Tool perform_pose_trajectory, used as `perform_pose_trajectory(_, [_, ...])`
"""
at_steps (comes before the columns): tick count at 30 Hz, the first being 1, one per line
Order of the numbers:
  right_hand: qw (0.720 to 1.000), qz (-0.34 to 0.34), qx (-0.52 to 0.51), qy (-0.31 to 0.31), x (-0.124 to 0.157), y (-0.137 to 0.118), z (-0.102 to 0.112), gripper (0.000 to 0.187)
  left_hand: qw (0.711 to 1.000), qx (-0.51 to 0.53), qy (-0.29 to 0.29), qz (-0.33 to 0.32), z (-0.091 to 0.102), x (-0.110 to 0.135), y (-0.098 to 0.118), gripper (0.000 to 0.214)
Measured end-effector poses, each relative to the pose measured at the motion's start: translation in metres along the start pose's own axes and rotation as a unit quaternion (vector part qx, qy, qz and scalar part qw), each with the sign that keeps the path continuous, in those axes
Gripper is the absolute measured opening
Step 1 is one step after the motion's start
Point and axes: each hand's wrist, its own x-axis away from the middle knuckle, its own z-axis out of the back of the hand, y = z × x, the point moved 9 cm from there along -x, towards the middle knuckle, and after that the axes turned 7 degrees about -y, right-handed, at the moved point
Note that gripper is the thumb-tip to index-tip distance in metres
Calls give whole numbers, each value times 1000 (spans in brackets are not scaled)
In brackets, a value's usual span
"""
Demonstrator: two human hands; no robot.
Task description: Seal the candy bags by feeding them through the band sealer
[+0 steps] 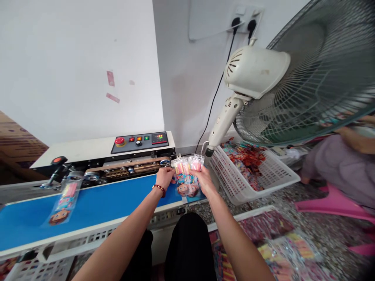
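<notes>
At a blue conveyor belt (117, 199) running from the left edge of the frame to just below center, a person worked with two bare hands. The belt's pale front edge slanted above the worker's dark-clothed knees, and a long stretch of blue surface lay between the hands and a lone packet (66, 199) at left. Behind the belt, a machine with a control panel (140, 142) bounded the reach; at upper right, a standing fan (258, 74) leaned over the scene.

Near center, several clear packets (187, 175), overlapping and printed with a cartoon face, stood fanned between the hands at the belt's right end. The left hand (165, 178), a beaded bracelet (159, 189) at its wrist, had its fingers curled in on the packets' left edge. The right hand (205, 180) held the right side, thumb across the front, the fingers behind largely hidden.

Right of the hands, a white basket (224, 175) held a heap of red and orange wrapped pieces. Below it, at lower right, a pale-rimmed tray (258, 210) carried dark red packs and clear packs of yellow and pink contents. At the right edge, a person in grey (331, 168) was beside a pink stool (336, 203).
</notes>
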Motion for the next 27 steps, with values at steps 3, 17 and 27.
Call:
perform_pose_trajectory(3, [1000, 3, 17, 20, 0, -3, 8, 38, 998, -57, 14, 4, 8, -1, 2, 27])
perform_pose_trajectory(17, [1000, -15, -14, -7, -6, 10, -14, 35, 937, -214, 269, -64, 113, 62, -4, 26])
perform_pose_trajectory(27, [1000, -12, 2, 10, -7, 12, -14, 36, 1000, 13, -15, -15, -17, 8, 3, 25])
